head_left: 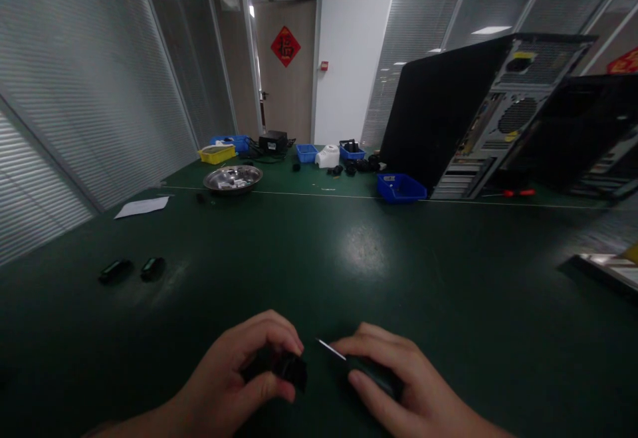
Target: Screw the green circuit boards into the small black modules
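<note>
Head view: left hand (249, 371) pinches one black part (290, 368); right hand (399, 375) grips one screwdriver (371, 373).

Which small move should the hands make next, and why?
Probably ease the screwdriver tip toward the black part: the right hand holds the tool, its tip points at the left hand gripping the part, and a gap remains.

Green table (319, 245), metal dish (232, 179), paper (142, 207), blue bin (401, 188)
</note>
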`<state>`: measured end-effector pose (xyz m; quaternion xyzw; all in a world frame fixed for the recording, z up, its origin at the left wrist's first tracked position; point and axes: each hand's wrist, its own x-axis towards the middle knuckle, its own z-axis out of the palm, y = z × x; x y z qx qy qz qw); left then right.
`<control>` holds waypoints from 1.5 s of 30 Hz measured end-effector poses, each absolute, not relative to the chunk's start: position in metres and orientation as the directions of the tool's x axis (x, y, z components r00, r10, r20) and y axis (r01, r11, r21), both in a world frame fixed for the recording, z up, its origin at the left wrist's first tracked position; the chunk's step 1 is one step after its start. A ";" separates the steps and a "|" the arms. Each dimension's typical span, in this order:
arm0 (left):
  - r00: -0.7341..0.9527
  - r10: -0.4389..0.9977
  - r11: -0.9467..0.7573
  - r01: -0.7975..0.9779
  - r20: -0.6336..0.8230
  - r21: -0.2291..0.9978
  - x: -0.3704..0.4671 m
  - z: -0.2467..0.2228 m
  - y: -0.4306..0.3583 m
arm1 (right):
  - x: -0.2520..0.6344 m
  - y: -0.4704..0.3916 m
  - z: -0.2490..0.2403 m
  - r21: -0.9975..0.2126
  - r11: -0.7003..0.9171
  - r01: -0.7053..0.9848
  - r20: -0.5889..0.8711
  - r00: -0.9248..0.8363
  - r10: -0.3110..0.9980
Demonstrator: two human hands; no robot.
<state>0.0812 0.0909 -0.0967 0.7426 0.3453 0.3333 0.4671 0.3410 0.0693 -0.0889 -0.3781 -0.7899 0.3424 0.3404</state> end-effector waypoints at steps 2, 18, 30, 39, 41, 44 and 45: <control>0.546 0.818 -0.339 0.208 0.178 0.918 0.081 -0.094 0.090 | 0.341 0.069 -0.088 -0.800 0.483 0.357 0.286 -0.480 0.829; 0.577 0.781 -0.423 0.210 0.237 0.881 0.086 -0.099 0.087 | 0.342 0.069 -0.087 -0.794 0.467 0.390 0.219 -0.533 0.818; 0.598 0.782 -0.496 0.429 0.174 0.755 0.090 -0.098 0.085 | 0.341 0.070 -0.091 -0.745 0.502 0.439 0.177 -0.596 0.784; 0.527 0.841 -0.387 0.434 0.119 0.813 0.086 -0.101 0.088 | 0.341 0.068 -0.085 -0.642 0.562 0.522 0.136 -0.644 0.753; 0.531 0.840 -0.374 0.416 0.113 0.829 0.086 -0.102 0.088 | 0.341 0.067 -0.084 -0.644 0.560 0.522 0.137 -0.641 0.755; 0.540 0.832 -0.380 0.390 0.126 0.839 0.086 -0.103 0.088 | 0.341 0.067 -0.083 -0.637 0.571 0.518 0.139 -0.651 0.746; 0.542 0.829 -0.390 0.381 0.139 0.838 0.086 -0.103 0.087 | 0.341 0.067 -0.083 -0.635 0.573 0.518 0.134 -0.657 0.742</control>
